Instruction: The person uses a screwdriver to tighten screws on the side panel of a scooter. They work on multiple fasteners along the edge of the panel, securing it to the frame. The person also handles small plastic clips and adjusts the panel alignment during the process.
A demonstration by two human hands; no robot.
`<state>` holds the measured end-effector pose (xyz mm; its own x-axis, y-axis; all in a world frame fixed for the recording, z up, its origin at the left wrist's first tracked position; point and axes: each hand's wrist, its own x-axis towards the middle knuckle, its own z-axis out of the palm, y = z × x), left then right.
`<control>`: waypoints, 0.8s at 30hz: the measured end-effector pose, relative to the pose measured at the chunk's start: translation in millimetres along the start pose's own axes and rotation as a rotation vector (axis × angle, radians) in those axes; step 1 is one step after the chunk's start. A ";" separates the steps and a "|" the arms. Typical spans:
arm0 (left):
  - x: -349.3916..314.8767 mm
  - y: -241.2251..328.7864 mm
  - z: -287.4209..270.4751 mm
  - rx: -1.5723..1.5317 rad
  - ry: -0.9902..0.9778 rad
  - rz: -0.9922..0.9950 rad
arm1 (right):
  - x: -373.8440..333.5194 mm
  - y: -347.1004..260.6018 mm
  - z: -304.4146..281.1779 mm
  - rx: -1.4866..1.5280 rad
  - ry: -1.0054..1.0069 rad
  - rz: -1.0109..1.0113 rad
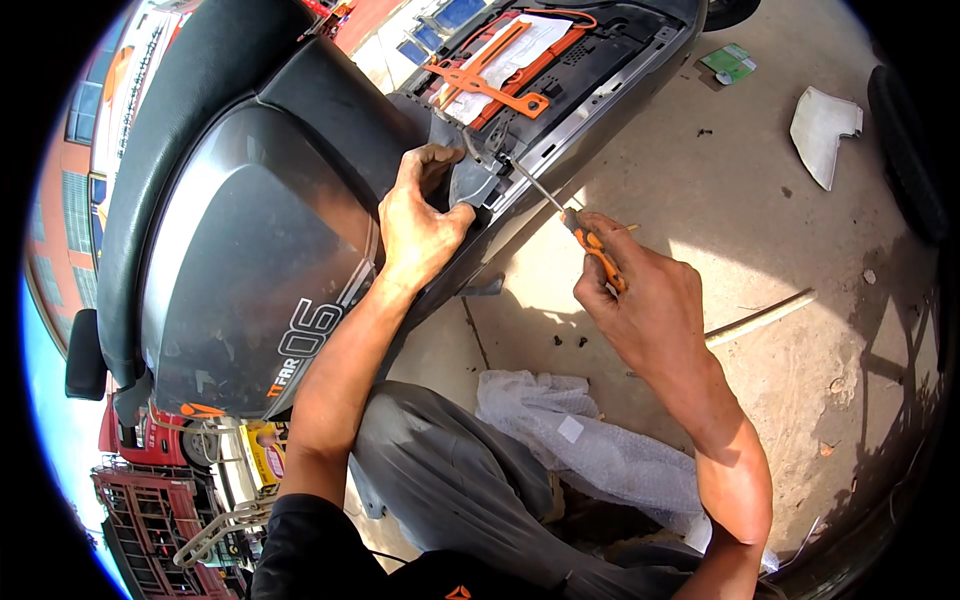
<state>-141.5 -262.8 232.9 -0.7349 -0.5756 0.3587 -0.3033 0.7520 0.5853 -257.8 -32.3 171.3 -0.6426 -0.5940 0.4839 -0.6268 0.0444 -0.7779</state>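
Observation:
A grey electric scooter (270, 200) with a black seat fills the left and top of the head view. At its opened footboard (590, 95), my left hand (420, 220) is curled round the edge of a grey plastic panel (472, 182), thumb on the near side; part of the fingers is hidden behind it. My right hand (645, 290) grips a screwdriver (585, 235) by its black and orange handle. The metal shaft points up and left, its tip at a small dark bracket beside the panel and cable (475, 150).
Orange straps and a white sheet (545, 40) lie in the footboard bay. Bubble wrap (560, 420) lies by my knees. On the concrete are a white plastic piece (825, 135), a green packet (730, 64), a pale stick (760, 317) and small dark bits (570, 341).

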 end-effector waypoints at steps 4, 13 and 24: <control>0.2 -1.0 2.7 -0.033 0.004 -0.002 | 2.3 -2.4 -8.6 0.034 -0.023 0.011; 0.1 1.3 -2.0 0.138 -0.032 0.051 | 6.3 0.4 -10.5 0.113 -0.056 0.077; -3.4 7.5 -8.6 0.316 -0.214 0.160 | -4.4 47.1 -43.0 0.846 -0.129 0.544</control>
<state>-136.0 -258.0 242.3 -0.8872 -0.3887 0.2485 -0.3217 0.9073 0.2708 -303.5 7.0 149.7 -0.6643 -0.7469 -0.0283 0.2862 -0.2192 -0.9328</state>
